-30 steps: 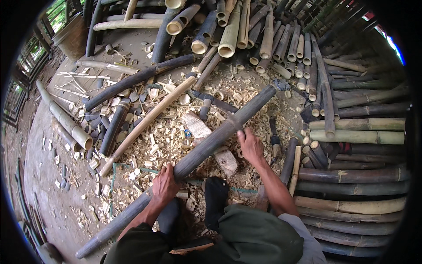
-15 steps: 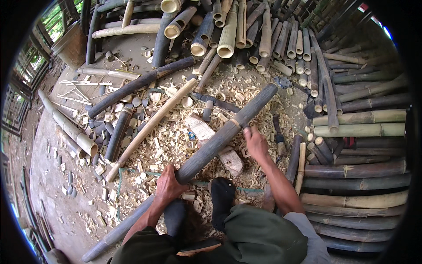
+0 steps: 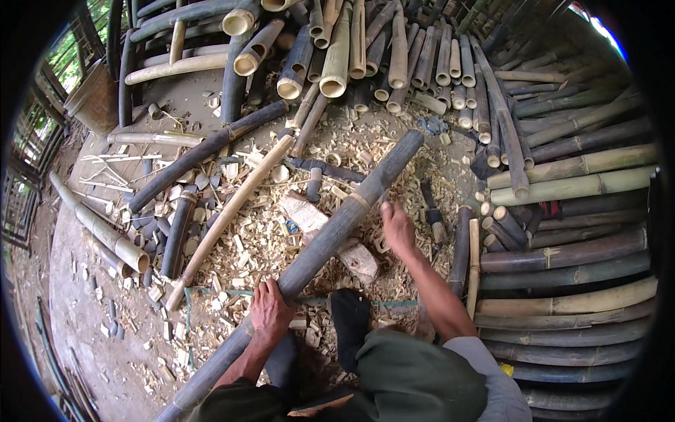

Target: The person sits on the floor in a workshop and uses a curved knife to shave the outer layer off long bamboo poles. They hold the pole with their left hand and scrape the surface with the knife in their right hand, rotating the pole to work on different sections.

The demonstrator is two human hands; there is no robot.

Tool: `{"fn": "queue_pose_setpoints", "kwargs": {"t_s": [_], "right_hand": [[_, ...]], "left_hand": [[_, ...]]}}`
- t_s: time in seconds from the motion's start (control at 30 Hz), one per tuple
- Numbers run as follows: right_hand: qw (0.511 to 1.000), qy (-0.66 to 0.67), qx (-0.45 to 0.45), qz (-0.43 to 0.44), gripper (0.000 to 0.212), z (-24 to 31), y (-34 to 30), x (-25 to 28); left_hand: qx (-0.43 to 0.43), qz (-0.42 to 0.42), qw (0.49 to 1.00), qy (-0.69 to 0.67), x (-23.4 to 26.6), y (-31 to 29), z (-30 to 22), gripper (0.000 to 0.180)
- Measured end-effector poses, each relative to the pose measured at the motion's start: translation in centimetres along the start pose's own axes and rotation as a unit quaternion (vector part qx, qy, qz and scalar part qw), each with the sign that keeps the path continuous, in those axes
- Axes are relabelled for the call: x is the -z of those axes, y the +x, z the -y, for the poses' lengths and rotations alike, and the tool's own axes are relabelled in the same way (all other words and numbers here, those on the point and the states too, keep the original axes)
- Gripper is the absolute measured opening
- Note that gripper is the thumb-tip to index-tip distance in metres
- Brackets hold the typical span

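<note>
A long dark bamboo pole (image 3: 327, 232) slants from the lower left up to the right, across a pale chipped wooden block (image 3: 360, 261). My left hand (image 3: 271, 309) is wrapped over its middle, thumb side toward the block. Beside the pale node ring (image 3: 360, 200), on the pole's right side, is my right hand (image 3: 399, 228). Its fingers are curled closed around something small, too hidden to name. A short mallet-like bamboo piece (image 3: 313, 184) lies beyond the pole, and a dark-handled tool (image 3: 434, 218) rests among the shavings at the right.
Wood shavings (image 3: 242, 239) cover the ground around my feet (image 3: 349, 327). Bamboo poles are stacked at the right (image 3: 569, 271), with cut ends bunched at the back (image 3: 334, 77). A peeled pole (image 3: 228, 225) and dark pole (image 3: 204, 158) lie left. A bucket (image 3: 93, 98) stands far left.
The whole view has shifted, so the surroundings sit farther left. My right hand has drawn slightly away from the node ring. My left hand stays on the pole, its fingers laid differently.
</note>
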State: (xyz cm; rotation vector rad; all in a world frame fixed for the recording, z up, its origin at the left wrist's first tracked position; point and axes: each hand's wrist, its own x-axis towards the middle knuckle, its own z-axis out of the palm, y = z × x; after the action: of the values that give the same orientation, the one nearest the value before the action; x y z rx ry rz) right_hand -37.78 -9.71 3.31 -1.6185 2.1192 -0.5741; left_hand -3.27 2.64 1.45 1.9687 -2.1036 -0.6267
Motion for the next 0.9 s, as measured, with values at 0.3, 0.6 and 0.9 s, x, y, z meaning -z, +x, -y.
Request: {"fn": "queue_pose_setpoints", "kwargs": {"t_s": [0.3, 0.6, 0.9], "right_hand": [[0.997, -0.016, 0.064, -0.042, 0.050, -5.0, 0.2, -1.9], [0.991, -0.022, 0.046, 0.126, 0.047, 1.4, -3.3, -1.9], [0.981, -0.066, 0.099, 0.152, 0.046, 3.0, -4.6, -1.0]], "left_hand": [[0.040, 0.119, 0.989, -0.076, 1.6, 1.7, 0.2, 0.064], [0.000, 0.124, 0.983, -0.136, 3.2, 2.2, 4.0, 0.073], [0.042, 0.164, 0.973, -0.153, 3.6, 1.8, 3.8, 0.072]]}}
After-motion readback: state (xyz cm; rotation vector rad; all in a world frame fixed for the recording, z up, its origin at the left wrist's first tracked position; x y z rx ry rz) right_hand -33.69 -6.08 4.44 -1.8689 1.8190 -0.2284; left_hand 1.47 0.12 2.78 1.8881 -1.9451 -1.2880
